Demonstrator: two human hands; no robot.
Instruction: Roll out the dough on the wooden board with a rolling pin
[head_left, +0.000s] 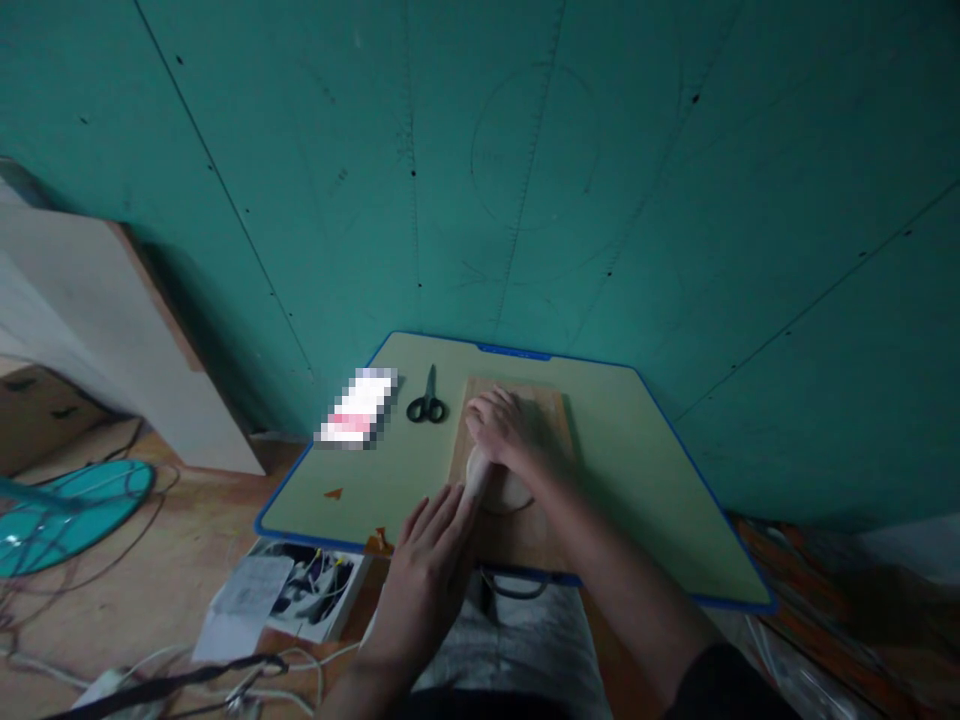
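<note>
At one board point(517, 540), two hands point(499, 428).

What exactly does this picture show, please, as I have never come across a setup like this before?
There is no machine here: you see a person's own bare left hand and right hand. The single picture comes from a camera worn on the head, looking forward and down. The table is pale with a blue edge. On it lie scissors, a pixelated rectangle and a wooden board. On the board is a flat, round, pale piece. Both hands are at a pale, rod-like thing, the right towards its far end, the left nearer the person. Its material is hard to tell.
</note>
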